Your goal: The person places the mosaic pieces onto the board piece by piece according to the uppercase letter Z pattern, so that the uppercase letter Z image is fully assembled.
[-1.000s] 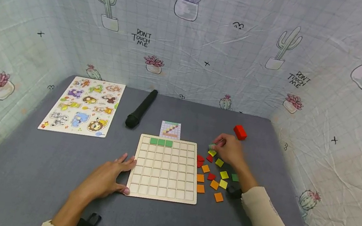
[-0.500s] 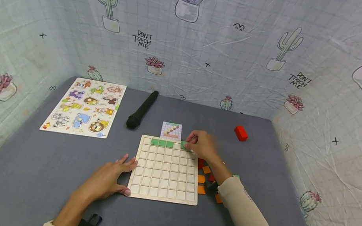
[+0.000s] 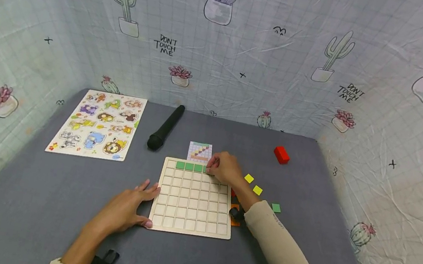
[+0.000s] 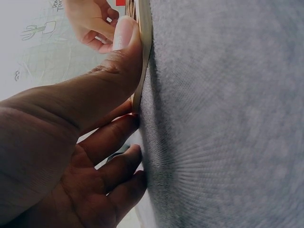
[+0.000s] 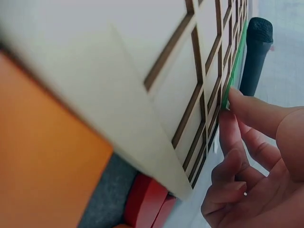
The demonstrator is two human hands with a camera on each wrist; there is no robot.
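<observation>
A wooden grid board (image 3: 193, 201) lies flat on the grey table. Several green square tiles (image 3: 190, 166) sit in its far row. My right hand (image 3: 226, 168) is at that row, pinching a green tile (image 5: 226, 99) between thumb and finger; the tile touches the board's grid, though its exact seating is partly hidden by the fingers. My left hand (image 3: 125, 208) rests against the board's left edge. Its thumb (image 4: 124, 38) presses on the near left corner, while the other fingers are spread and relaxed along the edge and the table.
Loose tiles lie right of the board: yellow tiles (image 3: 257, 190), a green tile (image 3: 276, 207) and orange tiles (image 3: 235, 223), partly hidden by the right arm. A red block (image 3: 281, 155), a pattern card (image 3: 199, 152), a black microphone (image 3: 166, 127) and an animal picture board (image 3: 97, 124) lie farther back.
My right hand has carried a green tile from the loose pile leftward to the board's far row, beside the other green tiles there. The left hand stays at the board's edge.
</observation>
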